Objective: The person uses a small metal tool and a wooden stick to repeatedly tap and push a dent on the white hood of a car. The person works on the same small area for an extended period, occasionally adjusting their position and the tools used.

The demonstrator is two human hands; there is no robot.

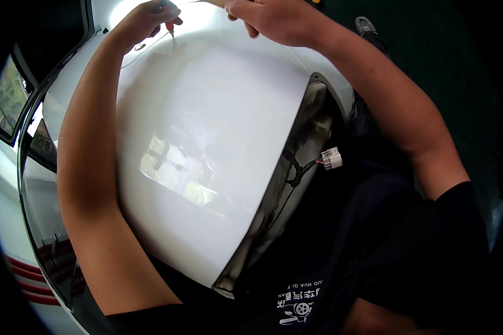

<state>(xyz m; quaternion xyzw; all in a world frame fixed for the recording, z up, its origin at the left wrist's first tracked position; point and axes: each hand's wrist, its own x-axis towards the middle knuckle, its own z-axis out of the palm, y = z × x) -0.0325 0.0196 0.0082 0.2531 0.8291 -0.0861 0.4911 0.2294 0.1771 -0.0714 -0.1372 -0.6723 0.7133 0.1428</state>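
At the top edge of the head view, my left hand (145,21) is closed on a small red tool (171,25) with a dark, pointed tip. That tip points down at the white car panel (212,128), at or just above its surface; I cannot tell if they touch. My right hand (274,21) is closed, with a slim tan stick or handle (218,2) reaching from it toward the left hand. The handle's far end lies near or past the top edge, so its kind is hidden. A bright light reflection covers the panel around my left hand.
Along the panel's right side runs an open lamp recess (313,117) with grimy metal inside. A white wire connector (331,158) hangs from it on a dark cable. Windows stand at the left, with red hoses or bars (33,282) below. A person's shoe (365,25) shows at upper right.
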